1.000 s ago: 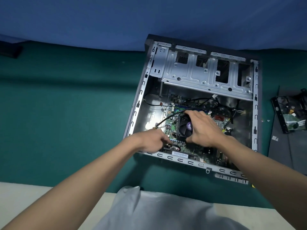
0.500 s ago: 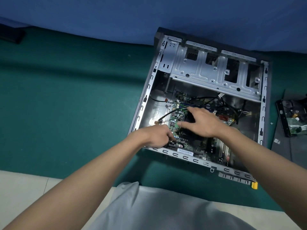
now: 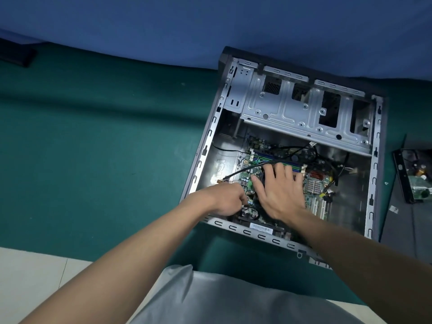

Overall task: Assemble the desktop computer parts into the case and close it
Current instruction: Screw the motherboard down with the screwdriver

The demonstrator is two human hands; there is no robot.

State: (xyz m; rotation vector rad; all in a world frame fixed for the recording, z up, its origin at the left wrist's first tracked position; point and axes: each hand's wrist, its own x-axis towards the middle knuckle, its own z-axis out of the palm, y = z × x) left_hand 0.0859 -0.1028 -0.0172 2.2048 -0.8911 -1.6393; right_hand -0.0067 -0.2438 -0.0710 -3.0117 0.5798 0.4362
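Observation:
The open grey computer case (image 3: 233, 226) lies on its side on the green table. A green motherboard (image 3: 314, 185) sits in its floor, below the silver drive cage (image 3: 287, 108). My right hand (image 3: 280, 192) lies flat with fingers spread on the dark CPU cooler (image 3: 259, 173), covering most of it. My left hand (image 3: 228, 199) is curled at the cooler's near-left corner, beside a looped black cable (image 3: 253, 211). Its fingertips are hidden, so what they hold is unclear. A black wire (image 3: 243, 170) runs out from under my right fingers.
A black-framed part with a green circuit board (image 3: 418, 181) rests on a dark panel (image 3: 406, 230) right of the case. Loose cables with yellow connectors (image 3: 327, 192) lie inside the case at right. A black object (image 3: 16, 54) sits at the far left.
My right hand has flattened over the cooler and now hides the fan that showed a second ago. My left hand has stayed at the cooler's corner. The view has shifted slightly.

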